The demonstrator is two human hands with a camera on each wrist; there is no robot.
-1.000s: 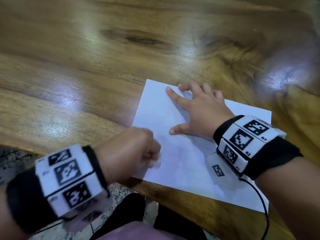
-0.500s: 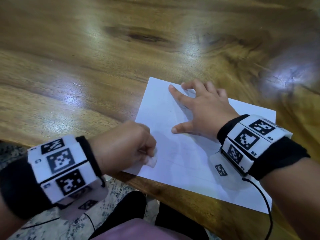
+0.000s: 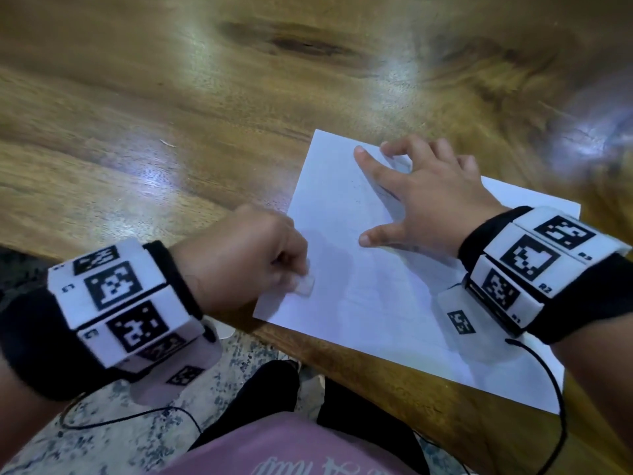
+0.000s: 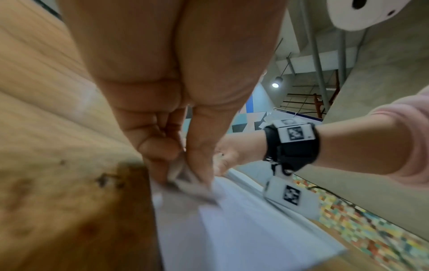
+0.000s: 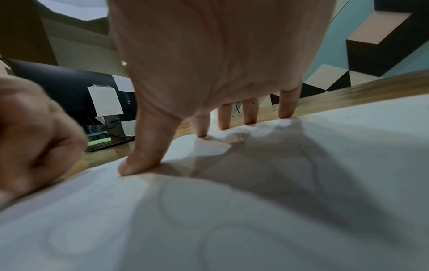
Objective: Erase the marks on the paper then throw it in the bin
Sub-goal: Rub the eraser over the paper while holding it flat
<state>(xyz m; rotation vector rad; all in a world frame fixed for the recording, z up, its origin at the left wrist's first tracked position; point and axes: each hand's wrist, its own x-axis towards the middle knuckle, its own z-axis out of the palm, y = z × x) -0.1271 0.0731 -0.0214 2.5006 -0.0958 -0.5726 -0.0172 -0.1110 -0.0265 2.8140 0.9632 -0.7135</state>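
Paper (image 3: 394, 296) lies flat on my wooden tabletop (image 3: 171, 132), a white sheet set at a slant, with its near corner hanging over the tabletop's front edge above my lap. Faint grey pencil traces show on it near the far side; they are too pale for me to read.

Furthest left, my left hand (image 3: 246, 258) sits at the sheet's left edge, curled into a loose fist. My fingers (image 4: 160, 144) and thumb pinch a small white eraser (image 3: 305, 286), and its lower end touches the paper close to the near-left corner. In the left wrist view the eraser is blurred, wedged between thumb and fingertip right at the sheet's surface. A black wrist strap (image 3: 37, 337) with white marker blocks wraps that forearm, and a thin black cable hangs below it.

Further right, my right hand (image 3: 428, 200) rests on the far part of the sheet. It is spread wide and holds nothing: the thumb (image 5: 144, 155) presses down on the paper nearer me, and the four straight fingertips press along the far edge, with the palm arched above the sheet. Another marker strap (image 3: 548, 269) circles that wrist, its small tagged block resting on the paper's right side.

Below the tabletop edge I see speckled floor (image 3: 257, 365) and pink cloth (image 3: 291, 450).
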